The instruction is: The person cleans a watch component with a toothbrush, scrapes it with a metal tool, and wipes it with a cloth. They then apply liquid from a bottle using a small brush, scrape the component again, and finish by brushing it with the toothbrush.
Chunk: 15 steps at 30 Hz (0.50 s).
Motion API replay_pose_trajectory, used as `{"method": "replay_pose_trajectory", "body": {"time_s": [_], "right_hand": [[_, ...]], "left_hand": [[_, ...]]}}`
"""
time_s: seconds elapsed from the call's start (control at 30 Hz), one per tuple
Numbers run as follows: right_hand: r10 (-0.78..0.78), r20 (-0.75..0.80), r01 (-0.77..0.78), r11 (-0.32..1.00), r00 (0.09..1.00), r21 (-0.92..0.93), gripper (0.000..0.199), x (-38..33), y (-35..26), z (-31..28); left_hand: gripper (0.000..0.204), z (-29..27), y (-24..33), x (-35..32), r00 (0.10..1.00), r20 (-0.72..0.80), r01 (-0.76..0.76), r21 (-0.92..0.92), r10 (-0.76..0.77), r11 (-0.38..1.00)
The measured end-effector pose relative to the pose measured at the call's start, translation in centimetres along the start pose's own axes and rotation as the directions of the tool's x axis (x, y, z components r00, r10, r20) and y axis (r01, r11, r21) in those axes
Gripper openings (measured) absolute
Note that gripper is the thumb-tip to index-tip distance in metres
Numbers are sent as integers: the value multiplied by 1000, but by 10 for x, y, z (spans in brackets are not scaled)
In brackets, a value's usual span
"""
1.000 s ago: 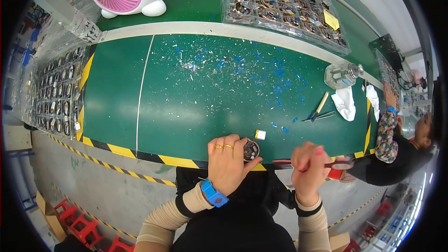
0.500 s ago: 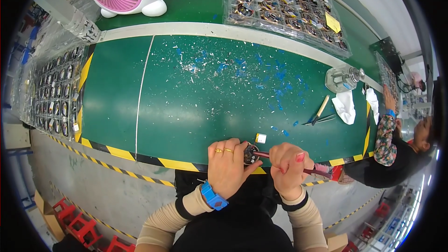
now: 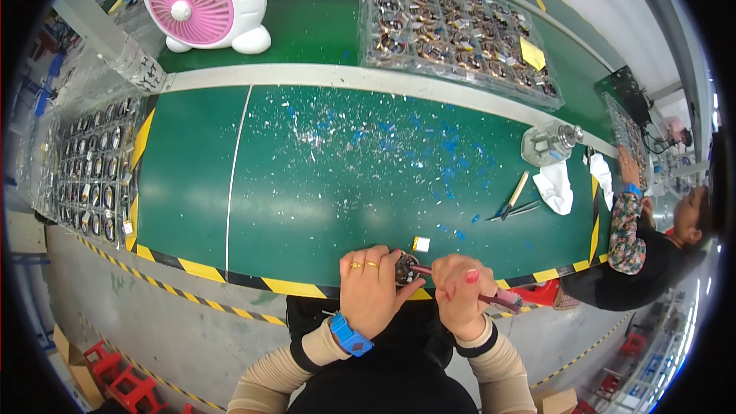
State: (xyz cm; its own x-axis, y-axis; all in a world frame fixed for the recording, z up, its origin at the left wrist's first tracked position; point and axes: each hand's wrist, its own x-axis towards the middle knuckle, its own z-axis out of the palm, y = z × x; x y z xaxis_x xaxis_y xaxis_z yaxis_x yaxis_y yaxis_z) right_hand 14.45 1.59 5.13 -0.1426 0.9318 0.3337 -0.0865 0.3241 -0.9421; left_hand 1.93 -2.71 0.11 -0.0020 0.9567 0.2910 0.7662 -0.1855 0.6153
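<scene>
At the table's front edge my left hand (image 3: 369, 287) is closed round a small round electronic part (image 3: 406, 268), dark with bits of copper colour. Its fingers hide much of the part's left side. My right hand (image 3: 462, 291) grips a slim dark-red hand tool (image 3: 502, 300), whose rear end sticks out to the right. The tool's thin tip reaches the round part; I cannot make out its exact kind or what the tip touches. Just beyond the part lies a small white-and-yellow flat piece (image 3: 421, 244), touched by neither hand.
White and blue scraps (image 3: 360, 138) litter the green table (image 3: 184, 184). To the right are a glass bottle (image 3: 548, 144), a white cloth (image 3: 555, 188), a tan-handled tool (image 3: 515, 195) and tweezers (image 3: 523, 210). Trays (image 3: 460, 31) of round parts, a pink fan (image 3: 195, 4) and a co-worker (image 3: 632, 238) surround it.
The whole view has shifted, so the table sits lower in it. Both hands still hold the round part and the dark-red tool; the tool's rear end sits slightly differently.
</scene>
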Motion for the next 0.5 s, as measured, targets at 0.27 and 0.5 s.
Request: {"method": "replay_pose_trajectory", "body": {"time_s": [0.27,0.5], "right_hand": [[-55,-28,54,998,998,-27,52,-2,1,4],[-108,-80,107,994,991,-15,37,-2,8,-19]], "left_hand": [[54,-1,0,-1,1000,11,-11,9,11,1000],[57,-19,-6,14,998,30,-55,24,54,998]]}}
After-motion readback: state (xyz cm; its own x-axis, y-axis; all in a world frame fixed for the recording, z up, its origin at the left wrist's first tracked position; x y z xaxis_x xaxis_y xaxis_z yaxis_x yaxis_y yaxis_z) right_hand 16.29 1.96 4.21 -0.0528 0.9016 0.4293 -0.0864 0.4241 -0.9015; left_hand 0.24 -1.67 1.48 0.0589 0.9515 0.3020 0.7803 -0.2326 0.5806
